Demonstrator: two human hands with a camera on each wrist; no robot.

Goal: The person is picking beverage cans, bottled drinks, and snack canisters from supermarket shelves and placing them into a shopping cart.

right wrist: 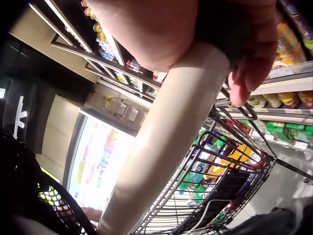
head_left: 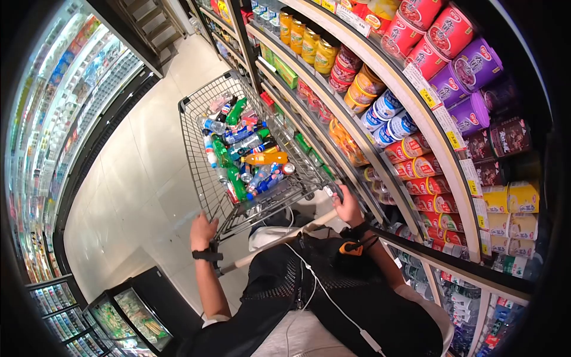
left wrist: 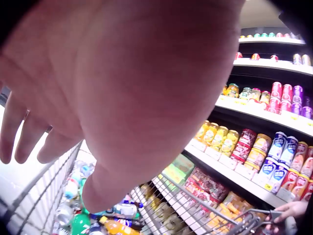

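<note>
A wire shopping cart [head_left: 196, 140] stands in front of me, its basket loaded with many drink bottles and cans. Among them lies an orange soda bottle [head_left: 265, 158]. My right hand [head_left: 349, 206] grips the black end of the cart's beige handle [right wrist: 168, 132], fingers curled round it. Over the rear left corner of the basket is my left hand [head_left: 203, 231]. In the left wrist view its fingers [left wrist: 29, 137] point down, fairly straight, outside the wire side, while the thumb [left wrist: 100, 191] hangs on the basket side. Its palm fills much of that view.
Shelves of canned and jarred goods [head_left: 324, 56] and tubs [head_left: 452, 65] run close along the cart's right. A lit refrigerated display [head_left: 65, 89] lines the left. Tiled floor [head_left: 128, 154] lies between, with a low black cooler [head_left: 154, 303] at lower left. A wooden ladder [head_left: 148, 21] stands ahead.
</note>
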